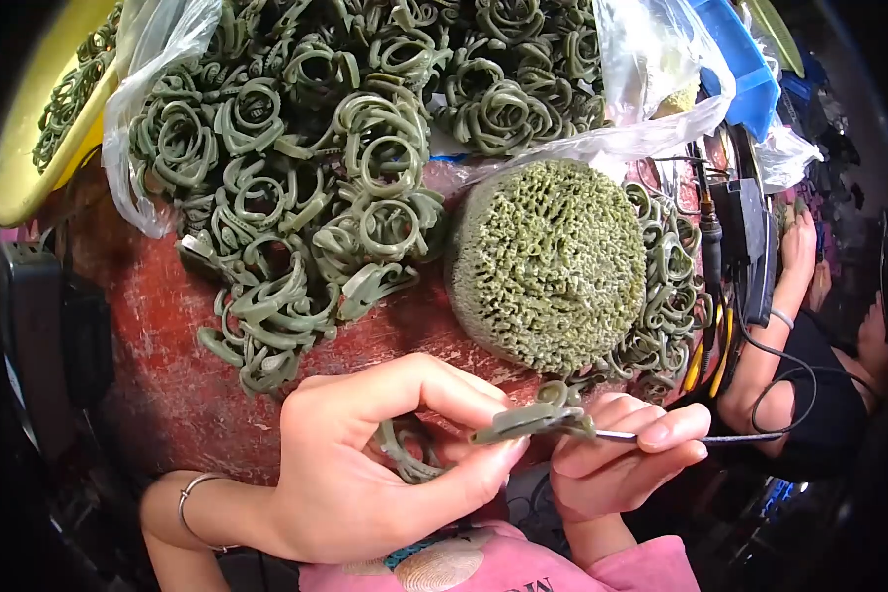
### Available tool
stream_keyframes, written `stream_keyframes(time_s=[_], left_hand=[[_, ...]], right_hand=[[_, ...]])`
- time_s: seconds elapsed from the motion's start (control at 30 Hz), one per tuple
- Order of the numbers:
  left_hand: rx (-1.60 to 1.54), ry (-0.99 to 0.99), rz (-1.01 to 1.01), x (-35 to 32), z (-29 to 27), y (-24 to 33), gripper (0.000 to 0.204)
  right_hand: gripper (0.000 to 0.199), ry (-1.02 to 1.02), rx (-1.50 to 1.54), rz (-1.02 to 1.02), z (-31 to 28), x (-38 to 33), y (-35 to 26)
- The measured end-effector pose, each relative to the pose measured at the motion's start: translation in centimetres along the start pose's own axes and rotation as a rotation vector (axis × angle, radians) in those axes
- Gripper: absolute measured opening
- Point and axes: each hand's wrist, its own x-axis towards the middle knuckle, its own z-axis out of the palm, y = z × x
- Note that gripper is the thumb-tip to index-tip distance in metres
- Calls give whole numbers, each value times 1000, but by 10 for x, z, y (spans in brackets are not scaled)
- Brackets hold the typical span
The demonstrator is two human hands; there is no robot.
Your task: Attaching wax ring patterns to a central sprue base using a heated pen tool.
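Note:
My left hand point(340, 479) pinches a curved, dull-green wax-like piece point(535, 421) between thumb and forefinger. Another green ring-shaped piece point(405, 452) shows inside the curl of that hand's fingers. My right hand point(602, 479) is closed round a thin metal-tipped tool point(618, 435), its tip touching or very near the right end of the piece. A dark cord seems to run off from the tool to the right. Just beyond both hands stands a round, porous green block point(557, 261). A large heap of green rings point(316, 178) lies past my left hand.
The heap spreads from a clear plastic bag point(651, 109) over a worn red tabletop point(168, 345). More green rings point(673, 286) lie right of the block, near cables and a black device point(740, 237). A yellow tray point(25, 163) is far left. Another person's arm point(797, 247) shows at right.

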Motion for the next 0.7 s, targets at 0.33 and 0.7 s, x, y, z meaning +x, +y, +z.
stream_keyframes(time_s=[0.33, 0.7], left_hand=[[-62, 140, 7, -2, 6, -2, 12], [38, -2, 49, -1, -1, -1, 14]], right_hand=[[31, -66, 63, -2, 0, 0, 2], [34, -77, 121, 52, 0, 1, 0]])
